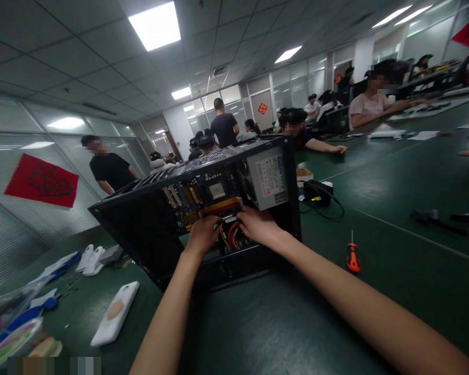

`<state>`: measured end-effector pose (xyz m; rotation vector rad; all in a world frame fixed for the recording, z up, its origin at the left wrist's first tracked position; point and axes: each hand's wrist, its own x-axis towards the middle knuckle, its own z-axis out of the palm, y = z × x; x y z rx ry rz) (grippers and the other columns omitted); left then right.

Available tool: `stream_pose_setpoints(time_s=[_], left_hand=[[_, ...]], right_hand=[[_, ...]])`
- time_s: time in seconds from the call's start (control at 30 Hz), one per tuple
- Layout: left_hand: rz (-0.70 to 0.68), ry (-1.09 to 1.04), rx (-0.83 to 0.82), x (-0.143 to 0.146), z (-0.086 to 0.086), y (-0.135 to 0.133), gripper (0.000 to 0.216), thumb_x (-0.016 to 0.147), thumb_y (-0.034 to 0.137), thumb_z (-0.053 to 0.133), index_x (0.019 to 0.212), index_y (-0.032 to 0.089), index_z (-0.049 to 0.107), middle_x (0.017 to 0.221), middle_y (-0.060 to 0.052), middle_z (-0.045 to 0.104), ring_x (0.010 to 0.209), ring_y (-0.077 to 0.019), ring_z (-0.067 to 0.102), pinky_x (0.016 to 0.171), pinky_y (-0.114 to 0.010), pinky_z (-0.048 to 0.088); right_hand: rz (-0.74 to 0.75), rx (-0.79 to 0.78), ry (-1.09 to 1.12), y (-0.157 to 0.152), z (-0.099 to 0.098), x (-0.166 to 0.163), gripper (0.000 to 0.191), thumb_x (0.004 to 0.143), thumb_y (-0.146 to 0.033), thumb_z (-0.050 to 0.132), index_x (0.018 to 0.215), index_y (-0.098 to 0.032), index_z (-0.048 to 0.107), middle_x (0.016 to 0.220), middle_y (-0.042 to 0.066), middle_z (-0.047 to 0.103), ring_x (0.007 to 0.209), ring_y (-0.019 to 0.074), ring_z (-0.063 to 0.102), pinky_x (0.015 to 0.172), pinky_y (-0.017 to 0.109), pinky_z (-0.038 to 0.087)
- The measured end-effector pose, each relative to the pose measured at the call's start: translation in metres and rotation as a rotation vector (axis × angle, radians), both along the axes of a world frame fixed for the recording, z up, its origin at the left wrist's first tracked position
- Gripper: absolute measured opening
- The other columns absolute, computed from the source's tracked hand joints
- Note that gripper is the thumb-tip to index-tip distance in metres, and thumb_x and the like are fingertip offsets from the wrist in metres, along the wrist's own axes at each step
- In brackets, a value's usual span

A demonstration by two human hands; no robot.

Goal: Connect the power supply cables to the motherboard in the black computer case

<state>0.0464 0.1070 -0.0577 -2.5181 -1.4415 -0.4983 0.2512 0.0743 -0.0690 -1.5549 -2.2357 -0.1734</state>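
Observation:
An open black computer case [128, 234] stands tilted on the green table, its inside facing me. Within it I see a motherboard [197, 195] with a bare processor [218, 190] and red and yellow memory slots [222, 206]. My left hand [203, 234] reaches in at the left end of these slots, fingers curled and pressed together. At their right end is my right hand [258, 225], fingers bent in a pinch below the power supply [269, 179]. Whatever the fingertips grip is too small and partly hidden. Red, yellow and black cables [232, 235] hang between the hands.
An orange screwdriver [352, 255] lies right of the case, with a black adapter and cable [318, 192] behind it. To the left are a white phone [116, 312], white pieces [90, 259] and plastic bags [11, 312]. Several people sit or stand farther off.

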Motion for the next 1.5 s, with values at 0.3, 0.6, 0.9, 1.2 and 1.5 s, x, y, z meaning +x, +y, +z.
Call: stream_pose_setpoints(time_s=[0.3,0.6,0.9,1.2,1.5], left_hand=[[0.019,0.059,0.002,-0.001,0.000,-0.002,0.023,0.092,0.022,0.059,0.113,0.021,0.069,0.113,-0.005,0.073,0.105,-0.0228,0.067,0.090,-0.031,0.050],[0.000,0.073,0.029,-0.004,-0.003,0.000,0.023,0.093,0.023,0.058,0.113,0.023,0.070,0.117,-0.004,0.072,0.105,-0.0225,0.067,0.086,-0.031,0.051],[-0.005,0.167,0.053,0.000,0.002,-0.003,0.025,0.095,0.021,0.054,0.115,0.023,0.070,0.115,-0.005,0.072,0.103,-0.0222,0.068,0.078,-0.028,0.050],[0.053,0.217,-0.013,0.005,0.009,-0.010,0.029,0.098,0.020,0.048,0.117,0.024,0.069,0.110,-0.008,0.073,0.102,-0.0243,0.069,0.081,-0.031,0.050],[0.067,0.184,0.016,0.004,0.005,-0.006,0.029,0.099,0.025,0.047,0.117,0.025,0.071,0.109,-0.009,0.074,0.101,-0.0261,0.070,0.081,-0.033,0.050]], right_hand=[[0.000,-0.009,-0.005,0.001,-0.001,0.000,0.021,0.092,-0.027,0.051,0.104,-0.021,0.068,0.116,0.008,0.065,0.104,0.0240,0.064,0.074,0.030,0.047],[-0.007,-0.024,-0.011,0.000,-0.001,0.000,0.022,0.093,-0.027,0.050,0.105,-0.021,0.068,0.116,0.008,0.065,0.103,0.0226,0.064,0.078,0.029,0.047],[-0.009,-0.004,0.008,-0.001,-0.001,-0.001,0.021,0.093,-0.029,0.052,0.104,-0.021,0.068,0.115,0.007,0.066,0.101,0.0220,0.065,0.074,0.028,0.046],[-0.013,-0.012,0.007,-0.001,-0.001,-0.001,0.022,0.093,-0.029,0.052,0.105,-0.021,0.068,0.116,0.008,0.065,0.106,0.0231,0.063,0.079,0.029,0.047],[-0.013,-0.012,0.000,-0.001,-0.001,-0.001,0.021,0.093,-0.030,0.051,0.103,-0.021,0.068,0.114,0.008,0.065,0.103,0.0222,0.064,0.077,0.028,0.046]])
